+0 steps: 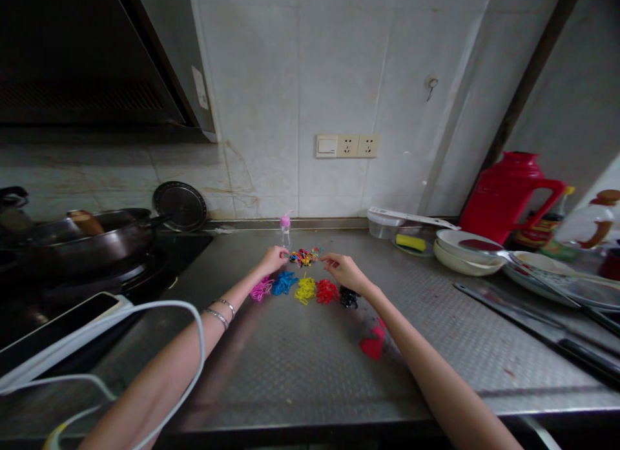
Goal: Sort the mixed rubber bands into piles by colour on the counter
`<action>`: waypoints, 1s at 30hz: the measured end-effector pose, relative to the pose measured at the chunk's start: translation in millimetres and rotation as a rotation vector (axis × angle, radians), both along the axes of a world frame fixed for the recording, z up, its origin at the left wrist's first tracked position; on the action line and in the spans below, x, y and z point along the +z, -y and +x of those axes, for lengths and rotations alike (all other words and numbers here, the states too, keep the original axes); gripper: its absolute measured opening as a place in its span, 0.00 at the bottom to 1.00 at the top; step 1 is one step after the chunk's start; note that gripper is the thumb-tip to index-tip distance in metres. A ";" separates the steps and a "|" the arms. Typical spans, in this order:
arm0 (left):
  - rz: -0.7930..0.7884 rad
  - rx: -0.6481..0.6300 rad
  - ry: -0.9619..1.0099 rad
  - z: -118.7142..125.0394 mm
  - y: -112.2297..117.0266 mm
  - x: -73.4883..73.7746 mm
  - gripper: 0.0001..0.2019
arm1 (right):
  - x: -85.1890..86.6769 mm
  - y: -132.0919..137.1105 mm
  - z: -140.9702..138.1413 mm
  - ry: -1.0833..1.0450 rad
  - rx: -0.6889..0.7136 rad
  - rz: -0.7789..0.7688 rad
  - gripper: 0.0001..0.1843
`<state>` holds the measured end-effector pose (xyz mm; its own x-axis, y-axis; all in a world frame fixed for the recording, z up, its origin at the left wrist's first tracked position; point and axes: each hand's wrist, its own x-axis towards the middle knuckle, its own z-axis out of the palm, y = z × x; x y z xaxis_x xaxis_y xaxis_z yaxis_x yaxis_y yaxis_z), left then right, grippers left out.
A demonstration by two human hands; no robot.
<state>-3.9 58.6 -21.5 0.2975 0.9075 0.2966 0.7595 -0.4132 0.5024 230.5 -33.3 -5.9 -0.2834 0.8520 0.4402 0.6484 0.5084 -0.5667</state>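
Observation:
A heap of mixed-colour rubber bands [304, 257] lies on the metal counter between my two hands. My left hand [275, 261] is at its left edge, fingertips drawn together; what they hold, if anything, is too small to make out. On the right side of the heap, my right hand [343, 269] has bent fingers, slightly apart, with nothing visible in them. Nearer me is a row of single-colour piles: pink bands [261, 288], blue bands [283, 283], yellow bands [305, 290], red bands [327, 291] and black bands [349, 297], the last under my right wrist.
Behind the heap stands a small pink-capped bottle [285, 230]. Left are a pan [92, 243] on the stove and a white cable [199, 334] crossing my forearm. Right are a yellow sponge [410, 243], bowls [467, 259], a knife [533, 327] and a red thermos [504, 195].

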 end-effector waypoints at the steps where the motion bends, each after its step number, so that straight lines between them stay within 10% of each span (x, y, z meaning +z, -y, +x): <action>1: 0.006 -0.008 -0.015 3.3 -1.6 -0.3 0.13 | -0.2 0.3 0.1 0.010 -0.008 0.004 0.15; 17: 0.053 -0.010 -0.045 12.6 -7.5 5.1 0.11 | -7.2 -1.8 3.0 0.075 -0.048 0.017 0.17; 30: -0.047 -0.128 0.126 -15.1 33.2 22.2 0.10 | -14.7 -7.2 8.1 0.122 -0.085 -0.019 0.16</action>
<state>-19.1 25.4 0.6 0.3742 0.8784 0.2973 0.6319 -0.4762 0.6115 238.7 -26.1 -20.6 -0.2607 0.8830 0.3904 0.7533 0.4389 -0.4897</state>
